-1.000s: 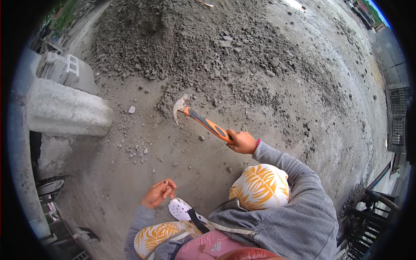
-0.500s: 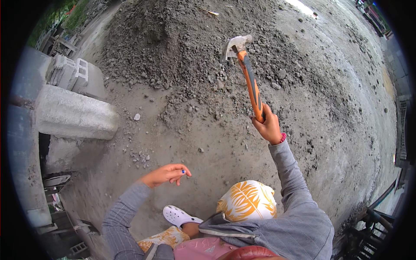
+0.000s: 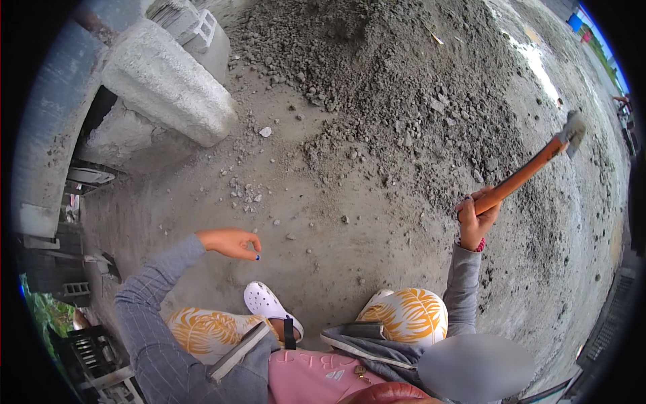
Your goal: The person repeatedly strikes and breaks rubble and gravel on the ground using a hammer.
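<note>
My right hand [image 3: 476, 219] is wrapped round the lower end of a claw hammer [image 3: 521, 180] with an orange and dark handle. The hammer slants up to the right, its metal head raised over the grey ground. A pink band circles my right wrist. My left hand [image 3: 231, 243] hangs in the air at the left, above bare ground, with its fingers loosely bent and apart. Nothing shows in it. Beyond both hands spreads a heap of grey gravel and sand [image 3: 377, 74].
A thick concrete block [image 3: 168, 84] lies at the left, with a hollow block [image 3: 205, 27] behind it. A pale stone [image 3: 265, 132] and small rubble [image 3: 245, 195] dot the ground. My white clog [image 3: 266, 301] stands below my left hand. A wet patch [image 3: 535, 64] shines at the far right.
The hammer has swung to the right and tilted from nearly upright to slanting, still in my right hand. My left hand has moved left, its fingers more bent. The view has turned.
</note>
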The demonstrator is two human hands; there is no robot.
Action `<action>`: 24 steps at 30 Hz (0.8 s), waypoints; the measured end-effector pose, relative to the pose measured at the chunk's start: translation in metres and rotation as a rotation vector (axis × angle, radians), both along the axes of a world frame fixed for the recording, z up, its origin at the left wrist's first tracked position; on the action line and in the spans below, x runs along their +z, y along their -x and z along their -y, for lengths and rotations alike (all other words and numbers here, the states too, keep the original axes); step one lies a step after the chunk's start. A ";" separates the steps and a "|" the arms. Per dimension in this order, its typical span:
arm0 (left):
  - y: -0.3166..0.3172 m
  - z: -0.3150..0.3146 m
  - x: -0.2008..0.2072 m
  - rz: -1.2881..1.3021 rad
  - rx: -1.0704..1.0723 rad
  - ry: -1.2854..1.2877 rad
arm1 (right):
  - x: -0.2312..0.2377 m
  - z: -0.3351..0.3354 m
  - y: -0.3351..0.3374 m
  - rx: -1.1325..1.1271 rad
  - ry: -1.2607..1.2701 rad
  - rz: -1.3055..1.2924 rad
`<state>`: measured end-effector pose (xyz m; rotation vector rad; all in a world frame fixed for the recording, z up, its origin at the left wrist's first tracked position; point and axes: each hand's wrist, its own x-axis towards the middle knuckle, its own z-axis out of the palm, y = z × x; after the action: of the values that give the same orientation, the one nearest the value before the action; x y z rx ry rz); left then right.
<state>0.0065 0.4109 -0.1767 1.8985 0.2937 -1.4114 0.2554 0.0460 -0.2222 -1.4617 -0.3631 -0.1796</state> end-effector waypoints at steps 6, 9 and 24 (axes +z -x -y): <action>0.009 0.040 0.134 1.170 -0.073 -0.514 | 0.024 -0.022 0.009 -0.011 0.058 -0.029; 0.010 0.023 0.144 1.726 0.019 -0.283 | 0.024 -0.023 0.024 -0.097 0.115 -0.145; -0.019 0.043 0.034 1.474 -0.432 0.146 | 0.041 -0.121 0.129 0.709 0.993 -1.092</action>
<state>0.0259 0.3676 -0.1424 2.3957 -0.9239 0.0506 0.1266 0.1671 -0.1812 -2.0143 -0.0114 1.5058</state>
